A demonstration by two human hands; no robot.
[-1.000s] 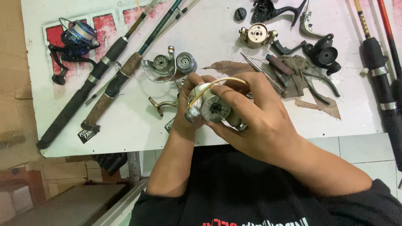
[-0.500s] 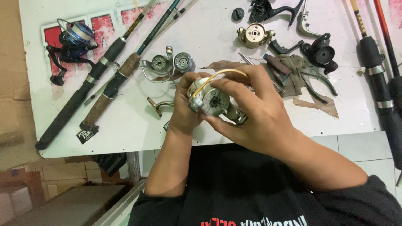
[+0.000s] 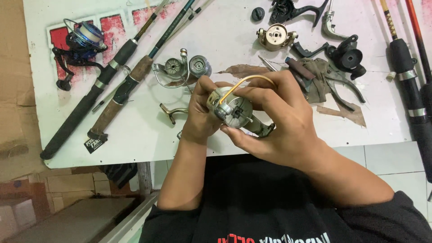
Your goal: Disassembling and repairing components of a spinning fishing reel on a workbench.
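Fingers of both hands close around one fishing reel body (image 3: 231, 111), held above the near edge of the white table (image 3: 234, 33). Left hand (image 3: 200, 114) wraps the reel from its 9 o'clock side: thumb on top, the other fingers curled underneath, mostly hidden. Right hand (image 3: 279, 121) comes in from 3 o'clock; its fingers (image 3: 256, 96) arch over the top of the reel, and its thumb lies along the lower edge at about 5 o'clock. Neither hand is spread; both are pressed onto the reel.

Reel's round silver face points toward the camera and slightly to 8 o'clock. Its long axis runs from 10 o'clock to 4 o'clock, and the dark foot (image 3: 263, 130) sticks out at the 4 o'clock end, against the right palm. A gold wire arm (image 3: 249, 81) curves over the top from 9 to 1 o'clock and passes under the right fingertips. Whether those fingertips pinch the wire or only rest on it, cannot tell.

Right hand covers more of the reel and is nearer the wire; left hand acts as the support.

Surroundings: a silver spool and wire part (image 3: 182, 69) at 11 o'clock from the hands, near. A gold handle piece (image 3: 171, 112) at 9 o'clock, just beside the left hand. Pliers on a brown rag (image 3: 333, 83) at 2 o'clock. Fishing rods (image 3: 112, 85) lie diagonally at far 10 o'clock.
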